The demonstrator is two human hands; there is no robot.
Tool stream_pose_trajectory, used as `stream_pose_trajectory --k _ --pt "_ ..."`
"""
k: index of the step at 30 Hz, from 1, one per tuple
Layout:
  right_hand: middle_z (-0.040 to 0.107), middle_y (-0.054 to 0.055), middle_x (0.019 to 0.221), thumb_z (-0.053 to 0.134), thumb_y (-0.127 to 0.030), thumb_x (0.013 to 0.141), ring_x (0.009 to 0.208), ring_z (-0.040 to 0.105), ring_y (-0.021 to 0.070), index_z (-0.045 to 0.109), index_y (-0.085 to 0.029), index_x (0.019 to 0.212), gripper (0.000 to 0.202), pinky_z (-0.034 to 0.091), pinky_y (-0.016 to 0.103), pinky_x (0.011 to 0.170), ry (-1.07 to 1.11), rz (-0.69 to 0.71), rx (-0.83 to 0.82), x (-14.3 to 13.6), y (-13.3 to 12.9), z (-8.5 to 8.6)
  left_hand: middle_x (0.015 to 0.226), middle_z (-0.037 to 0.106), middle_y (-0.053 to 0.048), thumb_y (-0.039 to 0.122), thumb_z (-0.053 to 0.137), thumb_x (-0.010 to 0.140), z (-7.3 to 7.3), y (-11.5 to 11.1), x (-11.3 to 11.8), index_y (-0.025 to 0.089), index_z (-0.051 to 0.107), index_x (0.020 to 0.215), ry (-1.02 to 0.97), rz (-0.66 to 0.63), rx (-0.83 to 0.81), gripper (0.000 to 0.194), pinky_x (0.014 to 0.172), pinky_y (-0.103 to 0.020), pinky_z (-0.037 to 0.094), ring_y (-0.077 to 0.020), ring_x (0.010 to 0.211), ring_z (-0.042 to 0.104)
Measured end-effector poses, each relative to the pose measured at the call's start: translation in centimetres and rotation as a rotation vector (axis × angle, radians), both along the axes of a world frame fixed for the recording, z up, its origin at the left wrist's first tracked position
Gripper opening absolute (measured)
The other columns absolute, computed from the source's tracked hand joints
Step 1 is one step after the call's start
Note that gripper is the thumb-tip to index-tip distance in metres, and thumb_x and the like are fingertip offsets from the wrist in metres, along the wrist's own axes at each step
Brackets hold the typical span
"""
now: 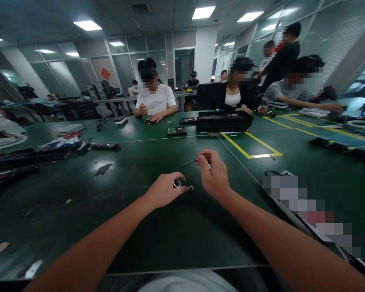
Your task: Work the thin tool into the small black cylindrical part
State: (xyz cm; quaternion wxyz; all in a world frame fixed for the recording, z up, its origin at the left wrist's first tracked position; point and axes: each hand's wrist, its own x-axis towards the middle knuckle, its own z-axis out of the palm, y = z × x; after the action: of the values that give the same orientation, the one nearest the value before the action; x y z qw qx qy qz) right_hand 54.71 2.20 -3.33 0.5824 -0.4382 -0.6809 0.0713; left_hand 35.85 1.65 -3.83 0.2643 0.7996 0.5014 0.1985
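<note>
My right hand (214, 172) is closed around the red handle of a screwdriver (196, 160), whose thin metal shaft points left. To its left, my left hand (166, 188) curls into a C shape. A small dark round part with a shiny rim (177, 183) sits within its curved fingers. Close to that thumb's tip, a small silvery round piece (191, 188) is on or just above the table; I cannot tell whether the thumb touches it. The screwdriver's tip is above these parts, apart from them.
The green table (140, 243) bears a circuit-board device (177, 131) and a long black casing (224, 121) ahead. A pen-like tool (106, 146) and piled parts lie left. A power strip-like long object (304, 207), partly blurred, lies right. Several people sit across.
</note>
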Motion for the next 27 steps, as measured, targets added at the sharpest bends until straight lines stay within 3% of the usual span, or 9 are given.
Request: stream_pose_trajectory --k 3,8,15,19,23,27 --pt "0.065 0.002 0.082 0.045 -0.03 0.098 0.074 0.063 0.0174 0.054 -0.022 0.098 0.012 0.046 0.031 0.067 -0.008 0.007 0.007 0.0 0.1 0.0 0.105 0.068 -0.003 0.041 0.065 0.085 -0.1 0.3 1.1 0.026 0.067 0.115 0.128 -0.121 0.004 0.034 0.073 -0.031 0.046 -0.0207 0.09 0.063" --pt "0.065 0.002 0.082 0.045 -0.031 0.098 0.074 0.063 0.0176 0.054 -0.022 0.098 0.013 0.047 0.031 0.068 -0.011 -0.002 -0.001 0.1 0.2 -0.1 0.109 0.067 -0.007 0.044 0.064 0.085 -0.4 1.4 2.4 0.024 0.064 0.124 0.304 -0.182 0.036 0.044 0.074 -0.033 0.046 -0.0229 0.091 0.064" --pt "0.065 0.002 0.082 0.044 -0.033 0.098 0.073 0.062 0.0177 0.054 -0.022 0.096 0.014 0.046 0.031 0.067 -0.033 0.015 -0.024 0.1 0.1 0.0 0.096 0.068 -0.006 0.037 0.064 0.085 -0.5 1.4 2.2 0.022 0.069 0.099 0.276 -0.207 0.019 0.021 0.068 -0.032 0.046 -0.0224 0.084 0.064" --pt "0.065 0.003 0.082 0.044 -0.033 0.098 0.074 0.062 0.0183 0.054 -0.022 0.096 0.015 0.046 0.031 0.068 -0.036 0.015 -0.044 0.1 0.0 0.1 0.096 0.069 -0.006 0.038 0.063 0.084 -0.5 1.6 0.2 0.023 0.068 0.1 0.156 -0.121 0.005 0.023 0.069 -0.032 0.046 -0.0233 0.085 0.065" --pt "0.065 0.003 0.082 0.044 -0.033 0.098 0.074 0.062 0.0183 0.055 -0.022 0.097 0.016 0.046 0.031 0.067 -0.033 0.028 -0.061 0.2 0.0 0.2 0.095 0.068 -0.005 0.037 0.064 0.08 0.0 2.7 -3.3 0.021 0.067 0.096 0.051 0.033 0.025 0.023 0.07 -0.03 0.045 -0.0212 0.083 0.062" --pt "0.065 0.003 0.082 0.044 -0.035 0.098 0.073 0.061 0.0179 0.055 -0.022 0.098 0.017 0.046 0.031 0.068 -0.032 0.035 -0.079 0.1 0.1 0.1 0.084 0.063 -0.002 0.034 0.059 0.081 0.7 3.6 -7.8 0.02 0.066 0.104 -0.201 0.228 -0.161 0.028 0.057 -0.025 0.039 -0.0127 0.062 0.053"
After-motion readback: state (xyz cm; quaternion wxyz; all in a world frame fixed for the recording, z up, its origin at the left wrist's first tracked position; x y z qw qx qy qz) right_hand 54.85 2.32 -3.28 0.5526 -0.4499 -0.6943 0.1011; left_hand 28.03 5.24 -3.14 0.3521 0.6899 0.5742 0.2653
